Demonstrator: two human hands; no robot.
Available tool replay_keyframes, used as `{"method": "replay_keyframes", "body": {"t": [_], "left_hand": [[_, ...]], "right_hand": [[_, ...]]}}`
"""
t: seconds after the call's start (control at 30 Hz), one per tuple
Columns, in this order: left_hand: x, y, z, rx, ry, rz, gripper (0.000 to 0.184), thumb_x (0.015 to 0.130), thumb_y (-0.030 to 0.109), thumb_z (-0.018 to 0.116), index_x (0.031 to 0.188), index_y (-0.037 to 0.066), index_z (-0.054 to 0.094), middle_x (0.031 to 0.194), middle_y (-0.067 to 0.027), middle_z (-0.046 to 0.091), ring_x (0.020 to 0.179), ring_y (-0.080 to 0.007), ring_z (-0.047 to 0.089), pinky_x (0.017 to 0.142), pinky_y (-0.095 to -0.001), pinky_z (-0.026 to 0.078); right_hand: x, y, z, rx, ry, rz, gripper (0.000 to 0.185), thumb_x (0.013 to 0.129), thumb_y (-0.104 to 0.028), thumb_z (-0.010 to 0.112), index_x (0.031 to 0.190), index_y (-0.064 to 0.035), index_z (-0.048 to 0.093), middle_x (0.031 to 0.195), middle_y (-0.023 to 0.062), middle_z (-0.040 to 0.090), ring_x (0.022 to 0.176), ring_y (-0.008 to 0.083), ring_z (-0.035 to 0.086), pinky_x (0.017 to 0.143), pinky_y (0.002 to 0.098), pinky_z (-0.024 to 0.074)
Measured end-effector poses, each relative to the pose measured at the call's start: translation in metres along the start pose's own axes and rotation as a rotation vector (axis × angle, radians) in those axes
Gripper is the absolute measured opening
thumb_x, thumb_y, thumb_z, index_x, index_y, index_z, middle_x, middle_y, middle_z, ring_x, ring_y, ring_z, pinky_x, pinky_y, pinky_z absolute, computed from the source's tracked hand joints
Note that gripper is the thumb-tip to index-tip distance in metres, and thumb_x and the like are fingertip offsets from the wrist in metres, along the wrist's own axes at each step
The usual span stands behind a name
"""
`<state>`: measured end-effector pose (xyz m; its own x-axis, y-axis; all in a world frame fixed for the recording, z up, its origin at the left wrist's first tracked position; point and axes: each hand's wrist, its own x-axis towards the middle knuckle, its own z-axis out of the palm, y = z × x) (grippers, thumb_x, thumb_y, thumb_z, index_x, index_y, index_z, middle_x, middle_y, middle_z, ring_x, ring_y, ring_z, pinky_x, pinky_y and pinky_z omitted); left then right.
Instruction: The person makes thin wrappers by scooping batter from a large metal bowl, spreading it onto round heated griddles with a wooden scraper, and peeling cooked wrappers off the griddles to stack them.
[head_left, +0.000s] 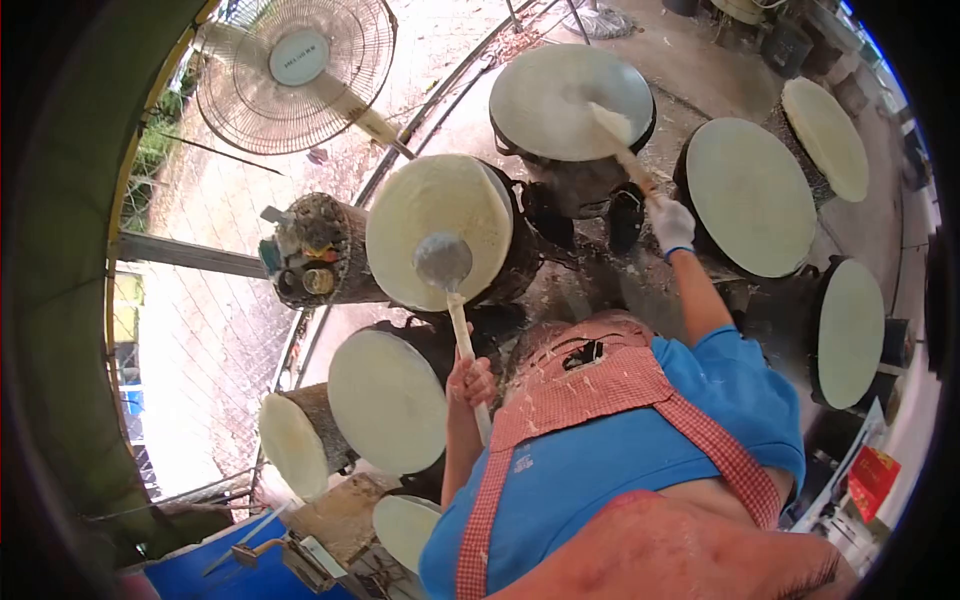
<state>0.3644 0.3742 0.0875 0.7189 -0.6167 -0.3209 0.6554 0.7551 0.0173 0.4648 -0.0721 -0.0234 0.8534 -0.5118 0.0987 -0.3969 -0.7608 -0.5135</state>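
Note:
Fingers wrapped round its pale handle, my left hand (pixel 472 382) holds a ladle (pixel 443 260), whose round metal head is over the pale, batter-coated round griddle (pixel 405 205) at the centre left. My right hand (pixel 670 222), in a white glove with a blue cuff, grips the wooden handle of a flat scraper (pixel 615 125). The scraper's pale blade is at the right part of the top griddle (pixel 550 90), which has a thin whitish layer and a hazy patch on it. Whether either tool touches the surface below it, I cannot tell.
Several more pale-topped round griddles stand around me, among them one at the right (pixel 750 200) and one at the lower left (pixel 388 400). A fan (pixel 300 60) is at the upper left, above a drum (pixel 350 250) with small jars on top. A red packet (pixel 873 482) lies at lower right.

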Motion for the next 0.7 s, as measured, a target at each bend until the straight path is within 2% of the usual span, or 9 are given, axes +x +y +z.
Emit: {"method": "replay_keyframes", "body": {"t": [0.13,0.17,0.23,0.37,0.53,0.57,0.63,0.67,0.7], "left_hand": [[0.017,-0.012,0.018,-0.042,0.151,0.060,0.043,0.094,0.015,0.034,0.134,0.028,0.026,0.057,-0.0004,0.031,0.036,-0.0054,0.029,0.027,-0.0188,0.029],[0.023,-0.014,0.016,-0.040,0.143,0.054,0.043,0.094,0.015,0.034,0.134,0.028,0.026,0.057,-0.0004,0.031,0.036,-0.0054,0.029,0.027,-0.0188,0.029],[0.032,-0.007,0.003,-0.126,0.176,-0.061,0.042,0.094,0.015,0.034,0.133,0.027,0.027,0.057,-0.0007,0.032,0.037,-0.0062,0.031,0.028,-0.0192,0.030],[0.033,-0.006,0.002,-0.050,0.097,-0.120,0.045,0.093,0.013,0.033,0.134,0.030,0.026,0.058,-0.0025,0.033,0.038,-0.0085,0.032,0.030,-0.0201,0.031],[0.056,-0.011,0.013,-0.070,0.099,-0.148,0.043,0.092,0.009,0.035,0.134,0.017,0.028,0.062,0.0021,0.028,0.045,-0.0038,0.027,0.036,-0.0163,0.027],[0.060,-0.009,0.017,-0.059,0.097,-0.155,0.043,0.092,0.009,0.035,0.134,0.017,0.028,0.062,0.0021,0.028,0.045,-0.0038,0.027,0.036,-0.0163,0.027],[0.061,-0.007,0.023,-0.025,0.339,-0.137,0.052,0.091,0.005,0.036,0.135,0.031,0.022,0.060,-0.0021,0.031,0.039,-0.0093,0.028,0.028,-0.0205,0.028],[0.059,-0.005,0.017,0.280,0.125,-0.146,0.046,0.091,0.007,0.034,0.135,0.019,0.026,0.062,0.0026,0.027,0.045,-0.0038,0.026,0.035,-0.0159,0.026],[0.063,-0.003,0.016,0.203,0.043,-0.192,0.046,0.092,0.009,0.034,0.136,0.021,0.024,0.062,0.0021,0.027,0.045,-0.0041,0.026,0.035,-0.0164,0.025]], "right_hand": [[0.019,-0.060,-0.002,0.181,0.099,0.014,0.027,0.079,-0.034,0.052,0.090,-0.0117,0.064,0.076,0.0163,0.061,0.072,0.0333,0.059,0.062,0.0423,0.0457],[0.020,-0.053,0.027,0.228,0.144,-0.289,0.028,0.079,-0.035,0.053,0.091,-0.0117,0.064,0.074,0.0163,0.060,0.070,0.0341,0.059,0.062,0.0430,0.0450],[-0.014,-0.074,0.005,0.098,-0.085,-0.139,0.028,0.079,-0.035,0.053,0.090,-0.0124,0.064,0.072,0.0154,0.059,0.067,0.0337,0.058,0.061,0.0437,0.0446],[0.020,0.006,-0.015,0.076,0.011,0.039,0.029,0.079,-0.035,0.053,0.091,-0.0111,0.063,0.076,0.0166,0.061,0.071,0.0333,0.059,0.064,0.0419,0.0460],[0.031,-0.039,-0.004,0.006,0.081,-0.098,0.030,0.079,-0.036,0.051,0.085,-0.0101,0.064,0.070,0.0168,0.060,0.068,0.0339,0.059,0.061,0.0424,0.0464],[0.016,-0.034,0.012,-0.035,0.073,-0.260,0.029,0.080,-0.036,0.051,0.084,-0.0108,0.065,0.068,0.0164,0.060,0.066,0.0337,0.059,0.060,0.0424,0.0464],[-0.026,-0.019,0.000,0.066,-0.041,-0.064,0.027,0.081,-0.034,0.049,0.085,-0.0113,0.065,0.069,0.0157,0.061,0.065,0.0320,0.059,0.062,0.0418,0.0465],[-0.014,0.012,0.008,0.099,0.005,-0.045,0.026,0.082,-0.032,0.049,0.087,-0.0114,0.065,0.070,0.0152,0.061,0.063,0.0314,0.059,0.061,0.0419,0.0463],[-0.002,0.037,0.019,0.130,0.042,-0.022,0.025,0.082,-0.031,0.050,0.088,-0.0114,0.065,0.070,0.0148,0.061,0.061,0.0308,0.059,0.061,0.0419,0.0461]]}}
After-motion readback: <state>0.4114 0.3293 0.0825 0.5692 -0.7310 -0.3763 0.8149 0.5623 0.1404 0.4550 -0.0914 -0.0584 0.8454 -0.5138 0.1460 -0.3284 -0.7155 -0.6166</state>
